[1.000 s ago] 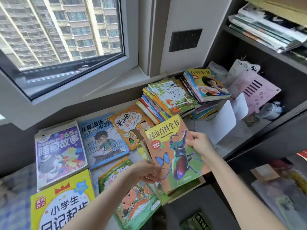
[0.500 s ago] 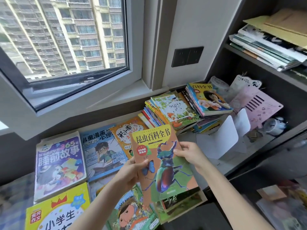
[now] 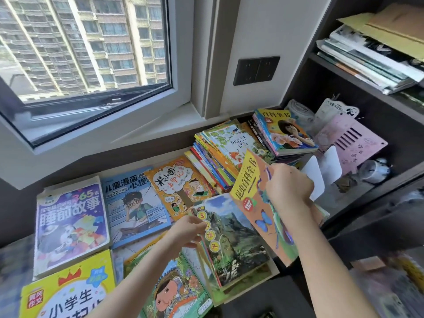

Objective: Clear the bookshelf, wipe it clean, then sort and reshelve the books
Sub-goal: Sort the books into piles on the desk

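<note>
The job stands at the sorting step. The dark-brown wooden bookshelf [image 3: 302,72] on the right is only partly cleared: its upper board carries a heap of papers and magazines, and odds and ends sit on the lower one. Most of the children's books lie face up on the pale window ledge [image 3: 142,165]. A slanted pile of thin colourful picture books [image 3: 220,157] leans at the ledge's far end, beside the white bookends [image 3: 314,177]. The orange paperback insect encyclopedia with a yellow title band [image 3: 254,203] is lifted clear of the ledge and tilted, between that pile and a paperback with a green mountain landscape on its cover [image 3: 231,239]. It looks thin, glossy and a little flexible, with a beetle and a blue butterfly printed on it. The right hand [image 3: 289,187] grips it near the top, fingers curled over the cover. The left hand [image 3: 188,230] pinches the left edge of the landscape paperback, which tops a small stack. A book with a matching title band crowns the slanted pile, so the next move is probably to lay the encyclopedia there, squarely enough that the pile does not slide.
</note>
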`<state>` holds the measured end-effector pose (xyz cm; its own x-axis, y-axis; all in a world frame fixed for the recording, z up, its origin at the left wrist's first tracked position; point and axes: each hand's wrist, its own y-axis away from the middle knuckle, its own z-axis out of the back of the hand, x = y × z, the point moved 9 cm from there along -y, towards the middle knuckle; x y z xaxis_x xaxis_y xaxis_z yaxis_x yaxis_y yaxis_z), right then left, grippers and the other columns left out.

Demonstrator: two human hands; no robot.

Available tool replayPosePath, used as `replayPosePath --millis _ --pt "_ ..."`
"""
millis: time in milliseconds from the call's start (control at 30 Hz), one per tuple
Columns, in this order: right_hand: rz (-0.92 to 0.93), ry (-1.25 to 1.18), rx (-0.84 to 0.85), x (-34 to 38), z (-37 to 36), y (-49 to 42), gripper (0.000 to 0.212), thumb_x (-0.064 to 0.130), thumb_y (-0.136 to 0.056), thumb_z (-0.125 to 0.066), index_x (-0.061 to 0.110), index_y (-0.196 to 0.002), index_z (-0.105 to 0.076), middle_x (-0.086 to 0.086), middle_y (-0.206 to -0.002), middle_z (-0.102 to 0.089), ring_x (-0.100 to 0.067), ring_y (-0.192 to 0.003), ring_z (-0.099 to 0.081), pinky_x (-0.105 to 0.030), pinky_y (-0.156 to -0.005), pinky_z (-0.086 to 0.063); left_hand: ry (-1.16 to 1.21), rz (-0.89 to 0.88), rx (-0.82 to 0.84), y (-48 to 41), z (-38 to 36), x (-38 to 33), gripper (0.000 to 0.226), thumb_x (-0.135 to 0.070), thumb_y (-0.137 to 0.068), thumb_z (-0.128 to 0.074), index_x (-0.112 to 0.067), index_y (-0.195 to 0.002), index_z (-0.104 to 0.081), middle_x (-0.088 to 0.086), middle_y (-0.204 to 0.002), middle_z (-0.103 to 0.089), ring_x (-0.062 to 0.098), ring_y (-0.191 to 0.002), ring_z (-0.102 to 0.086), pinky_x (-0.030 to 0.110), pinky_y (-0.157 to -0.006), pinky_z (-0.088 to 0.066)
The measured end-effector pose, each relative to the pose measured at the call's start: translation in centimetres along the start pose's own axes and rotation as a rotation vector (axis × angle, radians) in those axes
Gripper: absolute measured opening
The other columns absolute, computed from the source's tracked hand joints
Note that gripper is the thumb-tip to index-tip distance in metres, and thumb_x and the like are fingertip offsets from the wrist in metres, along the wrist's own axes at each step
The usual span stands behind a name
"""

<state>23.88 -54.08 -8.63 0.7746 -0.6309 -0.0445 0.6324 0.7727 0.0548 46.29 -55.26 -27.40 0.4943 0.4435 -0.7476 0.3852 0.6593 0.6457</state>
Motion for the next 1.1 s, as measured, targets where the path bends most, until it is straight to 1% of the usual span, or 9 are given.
replayPosePath --millis 200,300,467,600,800,867,933,1033,1100 --pt "-0.182 0.047 0.091 -3.0 -1.8 -4.2 0.027 0.007 -0.093 -0.049 0.008 -0.118 -0.060 -0.010 -0.121 -0.062 -0.028 -0.112 -0.058 -0.028 -0.074 -0.034 -0.428 -0.064 -0.216 -1.3 0.3 -1.1 0.028 -0.026 -0.098 -0.049 -0.010 -0.121 -0.053 0.005 -0.107 -0.061 0.015 -0.080 -0.055 0.022 -0.069 -0.047" --pt "-0.266 -0.039 0.091 -3.9 -3.1 -6.2 0.027 0.006 -0.092 -0.051 0.006 -0.118 -0.060 -0.010 -0.120 -0.061 -0.026 -0.112 -0.057 -0.027 -0.075 -0.037 -0.544 -0.051 -0.326 -1.9 0.8 -1.2 0.038 -0.029 -0.097 -0.050 -0.013 -0.131 -0.043 0.010 -0.123 -0.054 0.020 -0.098 -0.056 0.033 -0.085 -0.051" --pt "-0.472 -0.231 0.152 -7.0 -7.0 -7.3 0.021 0.008 -0.096 -0.047 0.006 -0.107 -0.064 -0.008 -0.111 -0.064 -0.021 -0.103 -0.059 -0.026 -0.086 -0.045 -0.566 -0.041 -0.353 -3.4 0.8 -0.5 0.044 -0.033 -0.095 -0.050 -0.016 -0.135 -0.043 0.011 -0.129 -0.053 0.024 -0.113 -0.053 0.037 -0.089 -0.048" --pt "-0.531 -0.414 0.180 -9.1 -11.3 -7.0 0.021 0.008 -0.096 -0.047 -0.002 -0.097 -0.065 -0.016 -0.097 -0.064 -0.030 -0.090 -0.059 -0.032 -0.073 -0.042 -0.551 -0.026 -0.350 -4.0 0.9 -0.4 0.042 -0.032 -0.094 -0.050 -0.015 -0.132 -0.047 0.014 -0.129 -0.052 0.026 -0.114 -0.052 0.036 -0.089 -0.046" --pt "-0.496 -0.535 0.365 -8.4 -14.5 -6.0 0.033 0.013 -0.098 -0.043 -0.001 -0.124 -0.056 -0.018 -0.126 -0.058 -0.033 -0.113 -0.056 -0.033 -0.081 -0.044 -0.493 -0.089 -0.355 -4.6 1.6 -2.1 0.037 -0.030 -0.094 -0.050 -0.015 -0.128 -0.052 0.012 -0.127 -0.053 0.024 -0.109 -0.055 0.034 -0.091 -0.047" --pt "-0.500 -0.625 0.363 -8.2 -14.9 -6.4 0.035 0.011 -0.099 -0.041 -0.002 -0.128 -0.053 -0.018 -0.129 -0.056 -0.033 -0.119 -0.053 -0.019 -0.072 -0.049 -0.461 -0.130 -0.360 -4.8 1.8 -3.2 0.036 -0.028 -0.094 -0.050 -0.014 -0.127 -0.053 0.010 -0.128 -0.055 0.022 -0.110 -0.055 0.034 -0.093 -0.047" --pt "-0.476 -0.643 0.197 -7.5 -12.9 -7.5 0.034 0.010 -0.099 -0.042 0.001 -0.131 -0.052 -0.016 -0.126 -0.058 -0.033 -0.114 -0.056 -0.012 -0.055 -0.048 -0.431 -0.158 -0.374 -5.0 2.5 -4.6 0.032 -0.026 -0.095 -0.050 -0.013 -0.124 -0.055 0.009 -0.127 -0.057 0.019 -0.103 -0.057 0.032 -0.090 -0.047" --pt "-0.130 -0.480 -0.205 -3.2 -6.9 -9.3 0.045 0.031 -0.099 -0.047 0.010 -0.139 -0.047 -0.012 -0.136 -0.054 -0.031 -0.121 -0.052 -0.033 -0.089 -0.045 -0.396 -0.178 -0.392 -5.2 3.5 -6.4 0.031 -0.025 -0.096 -0.050 -0.012 -0.123 -0.057 0.008 -0.119 -0.060 0.013 -0.078 -0.057 0.034 -0.081 -0.052" --pt "0.206 -0.384 -0.115 2.1 -6.9 -9.8 0.075 0.057 -0.093 -0.047 0.009 -0.148 -0.031 -0.012 -0.153 -0.034 -0.028 -0.140 -0.032 -0.041 -0.114 -0.024 -0.384 -0.195 -0.404 -5.2 4.3 -7.5 0.030 -0.023 -0.096 -0.049 -0.011 -0.122 -0.058 0.004 -0.105 -0.063 0.009 -0.067 -0.054 0.034 -0.077 -0.054"
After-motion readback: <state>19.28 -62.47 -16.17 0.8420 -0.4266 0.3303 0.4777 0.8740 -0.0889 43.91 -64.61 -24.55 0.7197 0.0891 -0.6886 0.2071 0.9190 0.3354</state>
